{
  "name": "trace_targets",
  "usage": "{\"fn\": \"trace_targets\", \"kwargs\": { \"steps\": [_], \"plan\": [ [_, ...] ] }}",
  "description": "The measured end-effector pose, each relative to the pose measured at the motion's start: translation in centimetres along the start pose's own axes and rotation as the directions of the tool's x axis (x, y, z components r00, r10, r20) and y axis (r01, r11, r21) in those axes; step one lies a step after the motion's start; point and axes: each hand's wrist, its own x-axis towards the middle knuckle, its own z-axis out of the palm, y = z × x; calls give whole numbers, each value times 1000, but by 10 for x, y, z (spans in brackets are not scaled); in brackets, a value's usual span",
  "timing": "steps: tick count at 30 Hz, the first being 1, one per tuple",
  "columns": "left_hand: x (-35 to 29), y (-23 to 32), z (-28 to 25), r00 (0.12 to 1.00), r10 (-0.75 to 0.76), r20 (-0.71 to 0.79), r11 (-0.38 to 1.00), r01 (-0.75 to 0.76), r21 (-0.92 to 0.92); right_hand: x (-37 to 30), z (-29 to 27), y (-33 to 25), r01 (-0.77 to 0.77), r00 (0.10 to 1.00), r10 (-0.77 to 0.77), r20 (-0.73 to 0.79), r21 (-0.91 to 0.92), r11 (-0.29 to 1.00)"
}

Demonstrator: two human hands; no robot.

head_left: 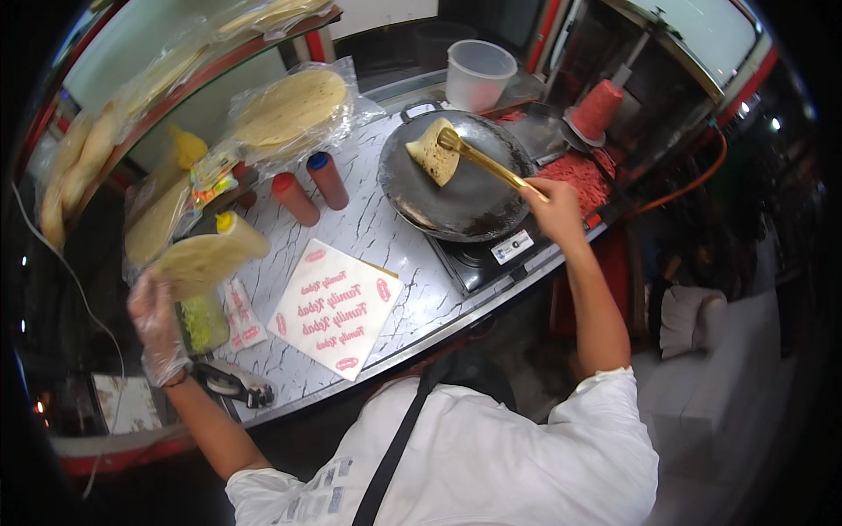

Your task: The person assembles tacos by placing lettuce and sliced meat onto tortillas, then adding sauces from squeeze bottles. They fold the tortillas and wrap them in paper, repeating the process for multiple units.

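My left hand (155, 317), in a clear plastic glove, grips the edge of a flatbread (203, 263) raised above the counter's left end; the bread is smeared by motion. In my bare right hand (556, 207) are gold-coloured tongs (488, 163), their tips at a folded, browned flatbread (433, 152). That bread rests on the dark round griddle pan (474, 207), which sits on a black stove (474, 266). Printed white wrapping paper (335, 309) lies on the counter between my arms. Beside my gloved hand stands a container of shredded green vegetable (203, 323).
Red (294, 200) and blue-capped squeeze bottles (328, 181) stand mid-counter, a yellow-capped bottle (244, 233) farther left. Bagged flatbreads (293, 107) lie behind. A white bucket (479, 75) stands beyond the pan; a meat spit (598, 109) and shaved meat (575, 175) are at right.
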Motion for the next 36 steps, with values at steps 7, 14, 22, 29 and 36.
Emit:
{"fn": "trace_targets", "kwargs": {
  "steps": [7,14,22,29,36],
  "plan": [
    [-69,48,86,915,-30,403,997,0,75,-4,-60,13,-101,994,103,43,-64,993],
    [-143,-11,106,681,-158,715,848,-276,452,-36,-73,65,-141,990,139,33,52,989],
    [-196,-65,166,890,-269,368,818,10,575,-86,-24,0,149,952,-211,220,269,952],
    [-187,-77,157,928,-190,321,865,4,502,-124,74,-47,332,809,-420,411,271,904],
    [-73,-131,13,991,-129,31,806,86,585,-141,109,-66,386,746,-387,542,121,914]
  ]
}}
